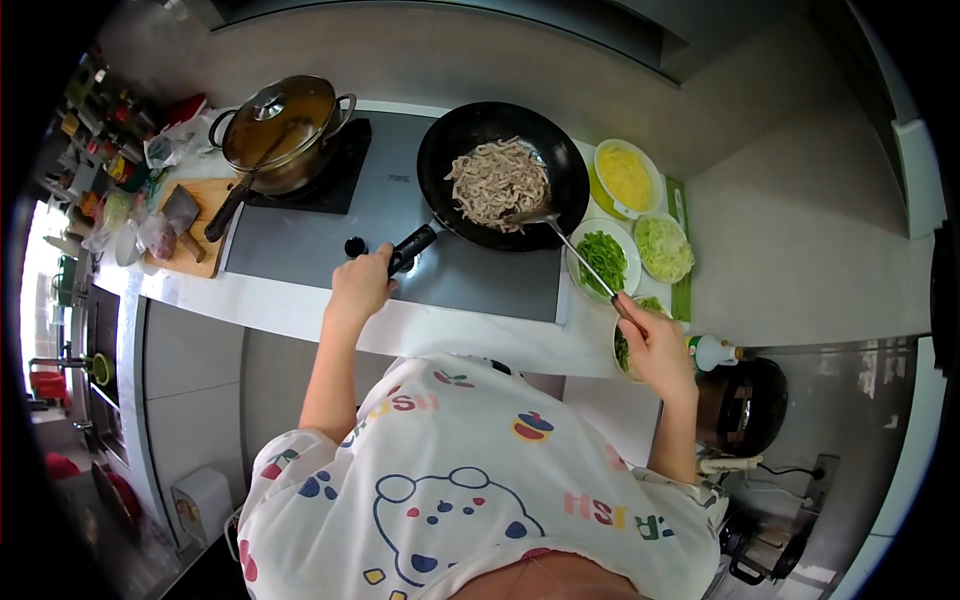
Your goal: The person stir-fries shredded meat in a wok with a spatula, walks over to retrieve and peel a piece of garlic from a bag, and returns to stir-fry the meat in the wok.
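A black wok (435, 165) sits on the right side of the cooktop with pale cooked meat strips (500, 182) in it. My left hand (362, 288) is closed on the end of the wok's black handle (412, 248). My right hand (655, 350) grips the brown handle of a metal spatula (582, 258), whose blade rests among the meat strips at the wok's near right side. Close to my right hand stand a plate of cut green peppers (602, 262) and another dish of greens (622, 350), partly hidden by the hand.
A lidded pot (285, 130) stands on the left burner. Left of it, a cleaver (181, 210) lies on a wooden cutting board (210, 255). To the wok's right are a bowl of yellow shreds (628, 178) and a bowl of pale green shreds (662, 248). A bottle (712, 352) lies near the right edge.
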The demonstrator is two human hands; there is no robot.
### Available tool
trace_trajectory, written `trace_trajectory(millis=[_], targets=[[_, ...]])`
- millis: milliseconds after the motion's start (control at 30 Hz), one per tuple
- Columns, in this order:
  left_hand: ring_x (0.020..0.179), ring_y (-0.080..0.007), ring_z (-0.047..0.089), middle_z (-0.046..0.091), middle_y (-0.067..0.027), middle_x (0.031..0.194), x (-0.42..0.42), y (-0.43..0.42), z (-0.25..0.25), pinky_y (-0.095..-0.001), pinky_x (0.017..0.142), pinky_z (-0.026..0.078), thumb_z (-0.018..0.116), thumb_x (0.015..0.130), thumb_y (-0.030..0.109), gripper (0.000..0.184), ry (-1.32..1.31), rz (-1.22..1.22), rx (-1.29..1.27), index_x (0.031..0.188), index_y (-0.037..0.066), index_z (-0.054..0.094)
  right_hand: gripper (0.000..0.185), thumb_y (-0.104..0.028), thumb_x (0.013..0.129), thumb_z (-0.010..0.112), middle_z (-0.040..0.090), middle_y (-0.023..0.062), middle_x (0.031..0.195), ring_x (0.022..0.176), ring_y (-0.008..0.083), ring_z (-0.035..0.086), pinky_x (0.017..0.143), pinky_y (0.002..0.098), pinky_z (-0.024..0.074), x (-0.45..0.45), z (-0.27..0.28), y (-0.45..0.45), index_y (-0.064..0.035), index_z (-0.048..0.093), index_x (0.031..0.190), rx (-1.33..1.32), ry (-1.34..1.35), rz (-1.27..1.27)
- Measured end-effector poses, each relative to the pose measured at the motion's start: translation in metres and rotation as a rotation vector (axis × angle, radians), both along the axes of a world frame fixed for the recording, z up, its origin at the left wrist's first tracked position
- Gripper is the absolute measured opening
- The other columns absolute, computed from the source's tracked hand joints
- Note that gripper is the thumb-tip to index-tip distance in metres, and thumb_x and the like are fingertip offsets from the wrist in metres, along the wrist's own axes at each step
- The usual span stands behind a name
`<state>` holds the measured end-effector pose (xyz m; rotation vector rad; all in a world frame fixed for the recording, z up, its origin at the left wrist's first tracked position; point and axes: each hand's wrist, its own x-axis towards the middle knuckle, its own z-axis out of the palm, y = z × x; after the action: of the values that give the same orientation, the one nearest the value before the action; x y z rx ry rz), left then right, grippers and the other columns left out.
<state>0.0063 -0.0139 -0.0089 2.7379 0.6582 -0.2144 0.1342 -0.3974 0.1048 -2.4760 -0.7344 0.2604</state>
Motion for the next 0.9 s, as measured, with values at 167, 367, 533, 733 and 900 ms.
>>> trace_trajectory(millis=[167,367,533,733,900], targets=[[0.082,-0.0367,0.07,0.071,-0.0143,0.083,0.0,-0.002,0.0,-0.0471,0.07,0.054,0.079,0.081,0.018,0.039,-0.017,0.006,-0.014,0.11,0.009,0.055,0.036,-0.011,0.091,0.065,0.068,0.0215,0.089,0.078,0.0393,0.065,0.072,0.0433,0.0504,0.006,-0.01,0.001,-0.0102,0.068,0.127,-0.029,-0.087,0.047],[0.085,-0.0398,0.069,0.071,-0.0161,0.088,0.001,0.0,0.0,-0.0496,0.072,0.053,0.077,0.083,0.02,0.04,0.035,0.006,-0.038,0.113,0.011,0.053,0.034,-0.015,0.092,0.064,0.069,0.0193,0.089,0.077,0.0389,0.065,0.068,0.0471,0.0505,-0.005,0.058,-0.003,-0.0147,0.07,0.125,-0.293,-0.167,0.046],[0.085,-0.04,0.069,0.071,-0.0163,0.088,0.0,0.0,0.0,-0.0495,0.072,0.054,0.077,0.083,0.019,0.04,0.007,-0.006,-0.047,0.113,0.01,0.053,0.032,-0.017,0.092,0.064,0.069,0.0191,0.086,0.078,0.0397,0.066,0.068,0.048,0.051,0.006,0.031,0.017,-0.0121,0.069,0.123,-0.274,-0.176,0.122],[0.085,-0.0395,0.069,0.071,-0.0155,0.089,-0.001,0.002,-0.001,-0.0492,0.072,0.054,0.077,0.083,0.019,0.04,0.02,-0.005,-0.066,0.113,0.01,0.053,0.031,-0.014,0.094,0.062,0.069,0.0224,0.087,0.08,0.0424,0.065,0.072,0.0496,0.0509,-0.001,0.03,0.028,-0.009,0.068,0.124,-0.227,-0.158,0.153],[0.084,-0.0388,0.069,0.071,-0.0156,0.088,-0.002,0.002,0.001,-0.0485,0.071,0.055,0.077,0.083,0.02,0.039,0.0,-0.029,-0.066,0.112,0.008,0.053,0.033,-0.012,0.095,0.06,0.068,0.0244,0.087,0.082,0.0437,0.065,0.073,0.0489,0.0511,-0.009,0.033,0.054,-0.0073,0.066,0.127,-0.225,-0.055,0.168]])
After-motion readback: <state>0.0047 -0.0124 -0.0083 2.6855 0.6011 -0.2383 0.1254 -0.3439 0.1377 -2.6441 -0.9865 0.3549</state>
